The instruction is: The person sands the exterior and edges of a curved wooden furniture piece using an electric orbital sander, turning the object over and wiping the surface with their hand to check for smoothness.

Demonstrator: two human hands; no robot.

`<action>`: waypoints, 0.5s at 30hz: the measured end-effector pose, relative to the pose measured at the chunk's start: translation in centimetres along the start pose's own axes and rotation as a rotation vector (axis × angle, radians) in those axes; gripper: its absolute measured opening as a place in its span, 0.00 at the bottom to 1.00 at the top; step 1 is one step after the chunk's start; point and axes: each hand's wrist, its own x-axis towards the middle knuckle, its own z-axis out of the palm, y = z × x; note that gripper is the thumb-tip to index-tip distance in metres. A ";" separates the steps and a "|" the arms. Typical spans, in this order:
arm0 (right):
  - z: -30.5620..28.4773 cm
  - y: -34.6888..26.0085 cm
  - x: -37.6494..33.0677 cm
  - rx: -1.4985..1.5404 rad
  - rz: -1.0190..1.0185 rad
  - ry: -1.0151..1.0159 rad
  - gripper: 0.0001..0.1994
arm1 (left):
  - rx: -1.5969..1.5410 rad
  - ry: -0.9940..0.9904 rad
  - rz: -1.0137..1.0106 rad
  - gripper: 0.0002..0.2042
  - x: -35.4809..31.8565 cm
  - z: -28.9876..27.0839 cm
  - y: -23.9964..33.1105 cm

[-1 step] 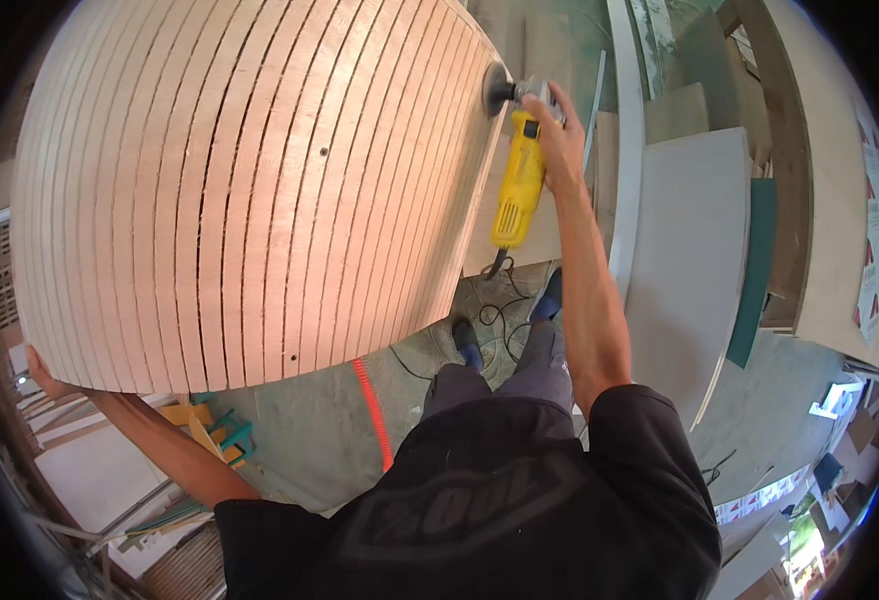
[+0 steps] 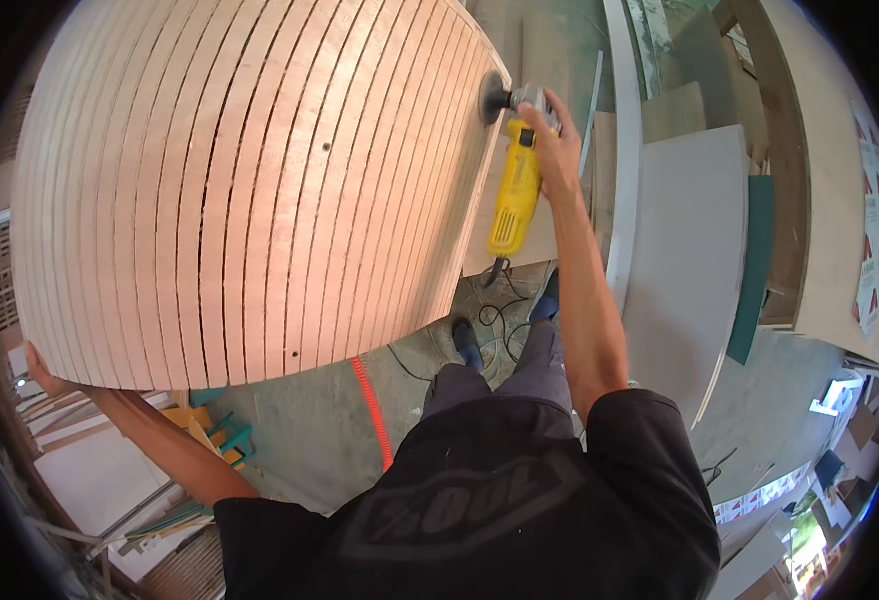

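Note:
My right hand (image 2: 552, 135) is closed around the grey head of a yellow angle grinder (image 2: 516, 195). Its round dark disc (image 2: 494, 97) meets the right edge of a large curved wooden panel (image 2: 290, 200), which has many lengthwise grooves and a few small dark holes. The grinder's body hangs toward me, with the black cord leaving its lower end. At the panel's near left corner, my left hand (image 2: 52, 378) grips the edge; most of its fingers are hidden behind the wood.
A black cable (image 2: 492, 320) loops on the floor by my feet. A red coiled hose (image 2: 372, 410) runs below the panel. Boards lean and lie to the right, including a pale sheet (image 2: 688, 230) and a green strip (image 2: 755, 270). Yellow and teal pieces (image 2: 230, 435) lie at the lower left.
The grinder and my right hand have shifted slightly left and toward me along the panel's edge. My left hand stays at the corner.

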 end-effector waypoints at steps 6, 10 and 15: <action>-1.3 5.7 -13.6 0.044 0.075 0.021 0.34 | -0.162 -0.177 0.006 0.25 2.8 -0.9 -2.3; -1.8 7.7 -23.0 0.030 0.109 0.013 0.35 | -0.267 -0.179 0.089 0.22 6.4 -1.3 -4.5; -2.2 10.1 -31.4 -0.088 0.120 0.034 0.35 | -0.355 -0.056 0.152 0.19 7.9 -0.1 -6.4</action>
